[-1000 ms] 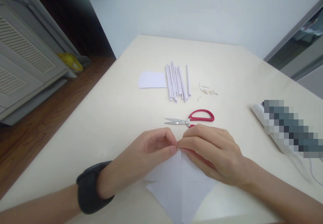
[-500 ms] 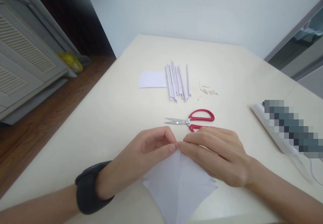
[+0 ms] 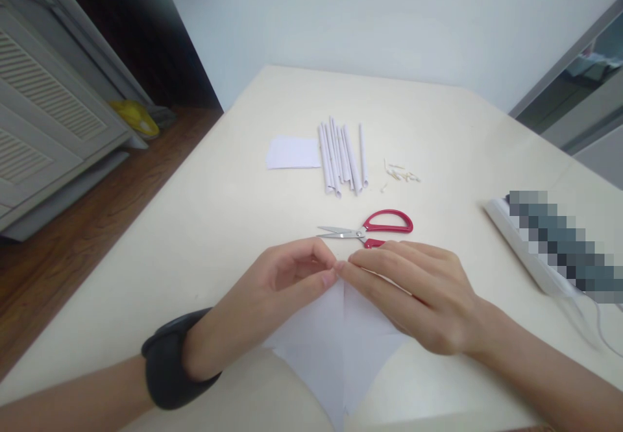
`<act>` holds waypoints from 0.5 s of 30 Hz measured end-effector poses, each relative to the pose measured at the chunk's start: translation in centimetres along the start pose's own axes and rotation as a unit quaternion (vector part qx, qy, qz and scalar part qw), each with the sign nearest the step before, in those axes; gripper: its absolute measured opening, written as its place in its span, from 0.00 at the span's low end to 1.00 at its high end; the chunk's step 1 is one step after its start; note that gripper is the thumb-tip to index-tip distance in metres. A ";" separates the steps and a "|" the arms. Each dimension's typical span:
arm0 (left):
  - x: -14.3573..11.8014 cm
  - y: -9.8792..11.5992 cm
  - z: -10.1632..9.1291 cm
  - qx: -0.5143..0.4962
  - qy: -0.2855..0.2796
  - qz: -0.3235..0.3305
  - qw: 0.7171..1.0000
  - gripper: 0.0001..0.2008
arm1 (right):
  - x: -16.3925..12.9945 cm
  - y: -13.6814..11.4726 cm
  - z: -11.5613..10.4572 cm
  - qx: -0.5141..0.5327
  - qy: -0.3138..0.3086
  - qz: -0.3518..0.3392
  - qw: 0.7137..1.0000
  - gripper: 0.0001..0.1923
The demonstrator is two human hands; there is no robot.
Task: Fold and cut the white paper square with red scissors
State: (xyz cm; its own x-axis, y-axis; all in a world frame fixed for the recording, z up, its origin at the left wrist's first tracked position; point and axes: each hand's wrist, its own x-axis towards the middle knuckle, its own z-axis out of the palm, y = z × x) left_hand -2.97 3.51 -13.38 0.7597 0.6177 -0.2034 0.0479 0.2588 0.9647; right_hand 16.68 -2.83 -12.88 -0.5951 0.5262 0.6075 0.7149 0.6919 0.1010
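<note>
A white sheet of paper, creased down its middle, is held up near the table's front edge. My left hand, with a black band on the wrist, pinches the paper's top corner between thumb and forefinger. Meeting it at the same corner, my right hand has its fingers pressed together on the paper; its thumb is hidden. Just beyond the hands lie red-handled scissors, blades parted and pointing left, with the lower handle partly covered by my right hand.
Farther back are several rolled paper tubes, a stack of white paper to their left and small cotton-tipped pieces to their right. A white device with a cable sits at the right of the table.
Both hands have shifted slightly up and left with the paper's top corner. The lower part of the paper has tilted and its sides look more curved. The scissors have stayed put.
</note>
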 end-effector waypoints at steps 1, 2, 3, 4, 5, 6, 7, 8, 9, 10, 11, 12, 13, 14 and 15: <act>0.0 0.0 0.0 -0.001 0.001 0.001 1.000 0.05 | 0.0 0.0 0.0 -0.002 0.005 0.000 1.000 0.12; 0.0 0.0 0.0 -0.004 0.001 0.001 1.000 0.04 | 0.1 0.0 0.0 -0.003 0.008 -0.002 1.000 0.11; 0.0 0.0 0.0 -0.007 0.001 0.001 1.000 0.04 | 0.1 0.0 0.0 -0.001 0.007 -0.003 1.000 0.11; 0.0 0.0 0.0 -0.008 0.000 0.001 1.000 0.04 | 0.1 0.0 0.0 0.002 0.005 -0.003 1.000 0.11; 0.0 0.0 0.0 -0.008 0.000 0.002 1.000 0.04 | 0.1 -0.1 0.0 0.006 0.002 -0.002 1.000 0.11; 0.1 0.0 0.0 -0.007 0.001 0.004 1.000 0.05 | 0.1 -0.1 0.0 0.009 -0.001 -0.001 1.000 0.11; 0.1 -0.1 0.0 -0.003 0.004 0.006 1.000 0.05 | 0.1 -0.2 0.0 0.011 -0.002 0.002 1.000 0.11; 0.1 -0.1 -0.1 0.003 0.007 0.009 1.000 0.05 | 0.1 -0.2 0.1 0.013 0.001 0.006 1.000 0.11; 0.1 -0.1 -0.1 0.011 0.009 0.013 1.000 0.05 | 0.0 -0.3 0.1 0.017 0.006 0.013 1.000 0.10; 0.1 -0.2 -0.1 0.020 0.010 0.016 1.000 0.05 | 0.0 -0.3 0.2 0.026 0.010 0.026 0.999 0.10; 0.0 -0.2 -0.1 0.032 0.010 0.017 0.999 0.06 | 0.0 -0.3 0.2 0.041 0.014 0.046 0.998 0.10; -0.1 -0.2 -0.1 0.048 0.011 0.019 0.999 0.06 | 0.0 -0.4 0.2 0.063 0.013 0.072 0.995 0.10; -0.2 -0.2 0.0 0.068 0.012 0.023 0.997 0.06 | 0.0 -0.4 0.2 0.093 0.007 0.103 0.990 0.10; -0.2 -0.1 0.1 0.092 0.017 0.031 0.995 0.06 | 0.0 -0.4 0.2 0.128 -0.001 0.134 0.983 0.09; -0.3 -0.1 0.1 0.120 0.023 0.040 0.992 0.06 | 0.1 -0.3 0.2 0.163 -0.008 0.164 0.973 0.08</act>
State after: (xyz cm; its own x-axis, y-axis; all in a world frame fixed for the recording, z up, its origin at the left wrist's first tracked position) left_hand -3.12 3.21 -13.35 0.7371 0.6638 -0.1269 0.1453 0.0277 0.9890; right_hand 16.33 -2.94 -12.98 -0.3625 0.7512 0.5516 0.7141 0.6042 -0.3535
